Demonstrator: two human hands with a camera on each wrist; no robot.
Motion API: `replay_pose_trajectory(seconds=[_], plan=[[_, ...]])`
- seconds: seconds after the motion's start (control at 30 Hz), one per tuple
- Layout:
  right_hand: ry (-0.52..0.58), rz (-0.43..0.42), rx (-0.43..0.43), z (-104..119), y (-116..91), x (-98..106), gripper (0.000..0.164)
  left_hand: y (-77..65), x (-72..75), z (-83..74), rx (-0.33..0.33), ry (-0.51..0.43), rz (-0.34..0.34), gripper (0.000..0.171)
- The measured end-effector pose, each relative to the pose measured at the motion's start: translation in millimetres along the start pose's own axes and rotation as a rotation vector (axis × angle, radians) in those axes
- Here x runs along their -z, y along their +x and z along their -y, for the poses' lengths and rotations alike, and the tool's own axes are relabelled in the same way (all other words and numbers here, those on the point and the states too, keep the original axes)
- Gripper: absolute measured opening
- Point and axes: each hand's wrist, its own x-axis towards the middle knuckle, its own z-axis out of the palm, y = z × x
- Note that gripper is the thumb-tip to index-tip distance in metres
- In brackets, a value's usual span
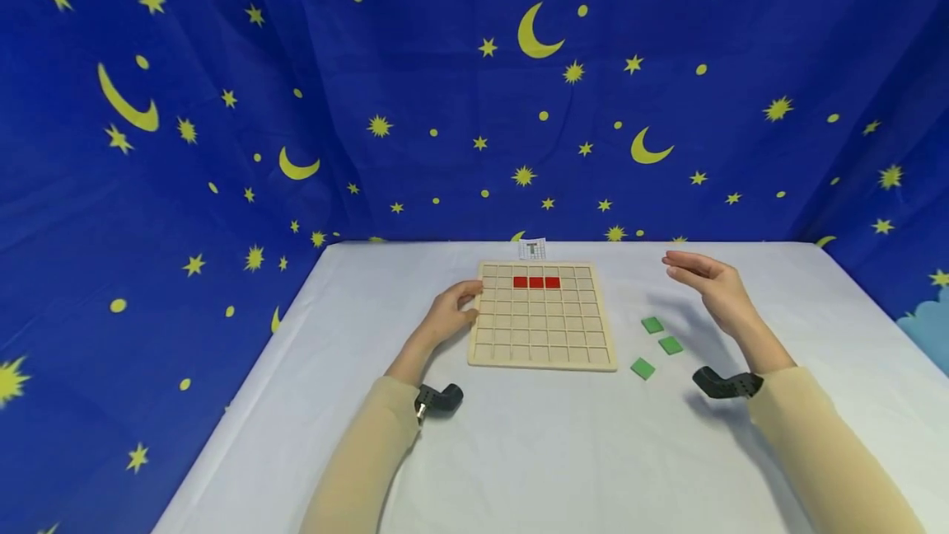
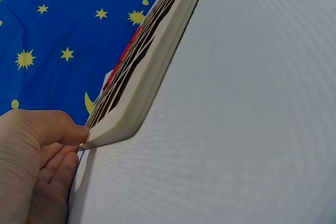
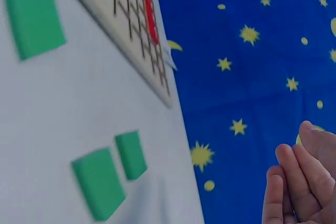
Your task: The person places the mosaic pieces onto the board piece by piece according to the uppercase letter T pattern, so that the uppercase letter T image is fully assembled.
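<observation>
A pale wooden grid board [image 1: 539, 367] lies on the table, with three red square tiles [image 1: 536, 283] side by side in a row near its far edge. My left hand [image 1: 448, 311] is at the board's left side, thumb and fingertips touching the edge. In the left wrist view the thumb [image 2: 63, 128] meets the board near its corner. My right hand [image 1: 715, 287] is raised over the table to the right of the board, holding nothing, fingers extended close together. Below it lie three green square tiles, one nearest the board's front [image 1: 642, 368] and two farther back [image 1: 670, 345].
Behind the board's far edge is a small white card [image 1: 532, 249] printed with a grid and a T-shaped figure. A white cloth covers the table [image 1: 549, 452]. Blue curtains [image 1: 445, 89] with yellow moons and stars stand at the back and sides.
</observation>
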Motion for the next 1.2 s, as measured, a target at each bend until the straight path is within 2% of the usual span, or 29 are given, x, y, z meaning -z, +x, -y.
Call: replay_pose_trajectory(seconds=[0.03, 0.13, 0.27, 0.37, 0.57, 0.73, 0.87, 1.07, 1.2], plan=[[0.007, -0.001, -0.009, -2.1, -2.3, 1.8, 0.049, -0.5, -0.1, -0.3, -0.006, 0.001, -0.003, 0.051], [0.015, 0.016, -0.016, -9.5, -8.2, 5.0, 0.049, -6.9, 3.2, -16.5, -0.018, -0.011, 0.018, 0.050], [-0.075, 0.056, -0.018, -18.2, -13.8, 3.9, 0.054, -5.9, 3.6, -15.7, -0.025, -0.030, 0.028, 0.051], [-0.133, 0.083, -0.031, -23.6, -17.3, 1.2, 0.055, 1.0, 0.2, 0.4, -0.023, -0.017, 0.004, 0.052], [-0.197, 0.132, -0.011, -39.6, -24.7, -1.7, 0.047, 0.6, -0.3, -0.7, -0.011, -0.006, -0.006, 0.051], [-0.206, 0.124, -0.008, -49.4, -28.3, -3.7, 0.047, -0.3, -1.3, -1.7, -0.008, -0.008, -0.006, 0.051], [-0.217, 0.139, -0.010, -51.7, -29.2, -4.7, 0.048, -1.3, -1.6, -3.1, 0.010, -0.003, -0.008, 0.051], [-0.330, 0.184, -0.007, -51.1, -28.4, -5.1, 0.048, -0.3, -1.5, -1.1, 0.005, -0.005, -0.004, 0.051], [-0.371, 0.188, 0.028, -54.2, -27.8, -6.0, 0.045, 0.2, -1.1, 0.2, 0.005, -0.007, 0.000, 0.051]])
